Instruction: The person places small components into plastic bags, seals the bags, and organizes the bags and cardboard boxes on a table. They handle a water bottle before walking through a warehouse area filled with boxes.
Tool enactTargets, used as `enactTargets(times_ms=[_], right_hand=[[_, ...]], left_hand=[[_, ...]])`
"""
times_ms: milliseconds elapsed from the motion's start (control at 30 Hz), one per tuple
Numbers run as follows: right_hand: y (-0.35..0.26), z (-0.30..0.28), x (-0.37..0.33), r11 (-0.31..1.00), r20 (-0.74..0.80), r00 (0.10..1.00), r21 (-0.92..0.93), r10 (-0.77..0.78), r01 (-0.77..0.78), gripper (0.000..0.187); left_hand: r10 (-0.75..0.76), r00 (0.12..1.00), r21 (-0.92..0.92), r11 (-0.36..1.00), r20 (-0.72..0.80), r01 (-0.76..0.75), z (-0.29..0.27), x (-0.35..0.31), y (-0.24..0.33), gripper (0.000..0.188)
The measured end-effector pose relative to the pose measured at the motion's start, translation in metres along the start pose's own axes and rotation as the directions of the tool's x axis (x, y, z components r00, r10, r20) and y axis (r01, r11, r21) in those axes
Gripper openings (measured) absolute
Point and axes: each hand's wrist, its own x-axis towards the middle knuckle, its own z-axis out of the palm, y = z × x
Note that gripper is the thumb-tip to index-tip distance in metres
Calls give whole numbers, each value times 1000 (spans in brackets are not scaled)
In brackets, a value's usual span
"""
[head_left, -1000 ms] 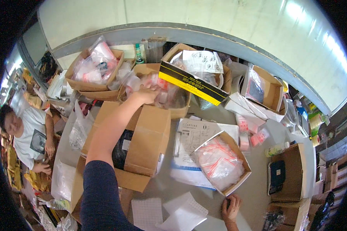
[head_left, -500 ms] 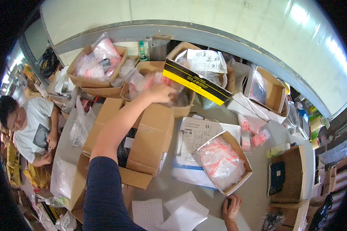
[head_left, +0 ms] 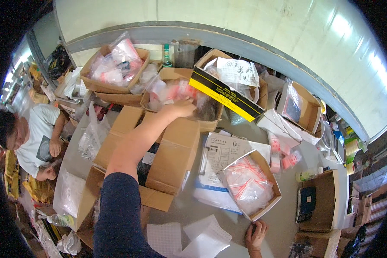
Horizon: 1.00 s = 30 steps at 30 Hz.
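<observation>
My left hand (head_left: 182,108) reaches over the open brown carton (head_left: 172,146) into a cardboard box (head_left: 208,125) behind it. That box holds clear plastic bags with red print (head_left: 176,91) and something dark at its right side. The fingers of this hand point down among the contents, and I cannot make out whether they grip anything. On the grey table, my right hand (head_left: 256,234) rests with slightly bent fingers apart, holding nothing. Just beyond it stands a small open box (head_left: 266,207) filled with red-striped zip bags (head_left: 250,182), which contain small pale rings.
A black-and-yellow box (head_left: 225,98) with a paper sheet leans at the back. Another bag-filled box (head_left: 112,88) stands far left. Papers (head_left: 221,150) lie mid-table, loose sheets (head_left: 206,236) nearer. A dark scale-like device (head_left: 306,202) sits at right. Another person (head_left: 36,137) works at left.
The whole view has shifted slightly, so things appear farther right. My left hand remains over the box and has dipped a little lower into it. My right hand stays resting on the table.
</observation>
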Motion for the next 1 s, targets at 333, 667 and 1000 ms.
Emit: enactTargets(times_ms=[333,667,1000], right_hand=[[-5,-3,4,999,-48,998,11,-47,47,26],[-1,0,-2,1000,-27,1000,10,-16,17,25],[1,14,4,994,-7,996,58,-93,93,25]], left_hand=[[-356,932,-134,922,71,363,-33,-19,-3,59],[284,890,-161,920,-357,-358,-31,-11,4,28],[-882,308,-485,456,-357,746,38,-18,-88,49]])
